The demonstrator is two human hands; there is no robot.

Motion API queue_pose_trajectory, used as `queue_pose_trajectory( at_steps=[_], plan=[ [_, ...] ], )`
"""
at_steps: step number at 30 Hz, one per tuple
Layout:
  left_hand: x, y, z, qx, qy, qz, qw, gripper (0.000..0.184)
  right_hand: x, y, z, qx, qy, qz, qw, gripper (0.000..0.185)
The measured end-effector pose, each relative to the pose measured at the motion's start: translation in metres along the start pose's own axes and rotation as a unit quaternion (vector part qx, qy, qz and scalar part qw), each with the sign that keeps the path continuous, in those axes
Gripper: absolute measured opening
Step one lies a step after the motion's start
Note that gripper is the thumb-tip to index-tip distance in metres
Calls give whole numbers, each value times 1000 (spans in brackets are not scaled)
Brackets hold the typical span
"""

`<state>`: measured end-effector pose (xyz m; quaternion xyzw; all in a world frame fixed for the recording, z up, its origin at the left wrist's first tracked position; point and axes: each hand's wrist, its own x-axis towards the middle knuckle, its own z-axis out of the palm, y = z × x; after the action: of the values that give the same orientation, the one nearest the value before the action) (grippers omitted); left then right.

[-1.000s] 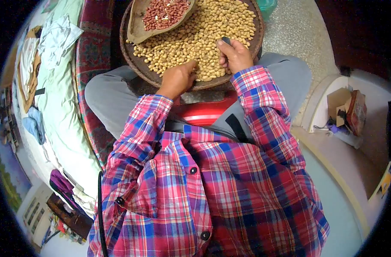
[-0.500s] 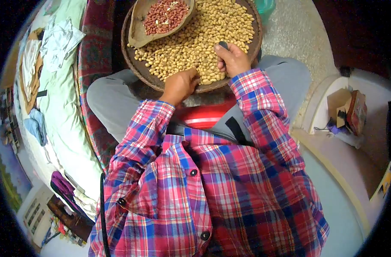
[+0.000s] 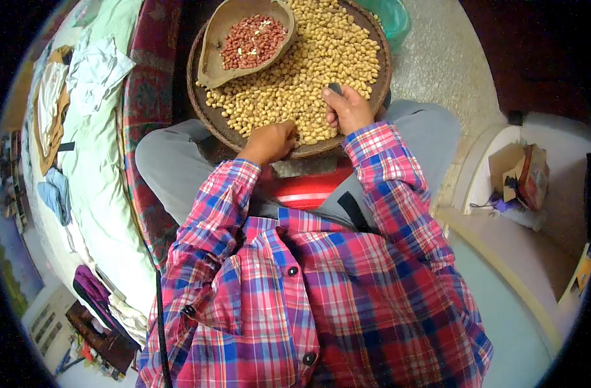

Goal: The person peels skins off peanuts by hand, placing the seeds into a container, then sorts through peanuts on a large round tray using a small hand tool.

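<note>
A round woven tray point(image 3: 196, 97) full of unshelled peanuts point(image 3: 334, 45) lies across my lap. On its far left side rests a brown bowl, shaped like a halved gourd point(image 3: 212, 61), with red shelled peanuts point(image 3: 253, 42) inside. My left hand point(image 3: 271, 142) is at the tray's near rim, its fingers curled together; whatever they may hold is hidden. Just right of it, above the peanuts, my right hand point(image 3: 351, 111) is closed on a small dark flat piece point(image 3: 335, 88) that sticks up past the thumb. Its exact kind cannot be made out.
A green plastic basin point(image 3: 394, 22) stands beyond the tray on the right. Something red point(image 3: 308, 191) is between my legs. To the left is a bed point(image 3: 104, 174) with clothes on it; to the right, a curved white shelf point(image 3: 480, 168) holds a box and other items.
The tray, bowl and both hands appear slightly lower in view, and more of the green basin shows. Both hands stay closed, the right still on the dark piece.
</note>
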<state>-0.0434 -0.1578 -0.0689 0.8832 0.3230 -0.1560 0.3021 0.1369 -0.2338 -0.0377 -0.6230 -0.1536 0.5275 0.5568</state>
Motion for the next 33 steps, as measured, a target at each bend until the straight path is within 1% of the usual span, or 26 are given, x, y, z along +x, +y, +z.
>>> queue_pose_trajectory(
  at_steps=[4,8,10,11,13,14,15,16,17,18,19,20,21,22,23,25,26,28,33],
  plan=[
    [-2,-3,1,0,2,5,1000,30,-1,0,3,-38,3,-6,999,24],
    [-4,-9,7,-20,27,5,999,28,-2,0,2,-25,-19,-13,999,25],
    [-1,-19,19,-135,131,29,982,23,-5,-3,3,-42,-6,-17,999,24],
    [-4,-13,12,-290,97,-1,952,20,-5,-2,2,-42,-6,-15,999,24],
    [-8,-5,-10,-455,4,-64,888,18,-3,1,1,-89,-42,-53,994,24],
    [-12,0,-19,-455,5,-65,888,18,-8,-3,4,-109,-53,-55,991,25],
    [-18,4,-27,-550,-9,-81,831,16,-10,-2,5,-108,-56,-55,991,25],
    [-22,6,-32,-640,-25,-95,762,13,-13,-1,8,-151,-71,-74,983,25],
    [-25,6,-35,-640,-24,-96,762,13,-13,1,9,-193,-86,-93,973,25],
    [-27,5,-37,-681,-25,-77,728,11,-11,5,10,-242,-94,-170,951,25],
    [-28,4,-38,-719,-26,-58,692,11,-13,7,9,-242,-94,-169,951,25],
    [-26,2,-33,-731,-24,-42,680,12,-22,-1,10,-275,-97,-175,940,26],
    [-26,0,-31,-732,-24,-44,680,12,-26,-6,11,-309,-100,-179,929,26],
    [-26,-1,-29,-741,-18,-30,671,13,-24,1,10,-295,-116,-208,925,28],
    [-28,0,-29,-751,-13,-16,660,15,-24,1,10,-297,-116,-207,925,28],
    [-29,0,-29,-761,-14,-10,648,15,-21,5,8,-357,-154,-188,902,34],
    [-29,1,-29,-771,-15,-4,637,15,-21,7,7,-357,-155,-187,902,34],
    [-31,-2,-27,-774,-19,-1,633,16,-23,10,10,-377,-161,-214,887,38],
    [-31,0,-31,-778,-34,12,627,21,-24,8,11,-367,-165,-212,891,40]
  ],
)
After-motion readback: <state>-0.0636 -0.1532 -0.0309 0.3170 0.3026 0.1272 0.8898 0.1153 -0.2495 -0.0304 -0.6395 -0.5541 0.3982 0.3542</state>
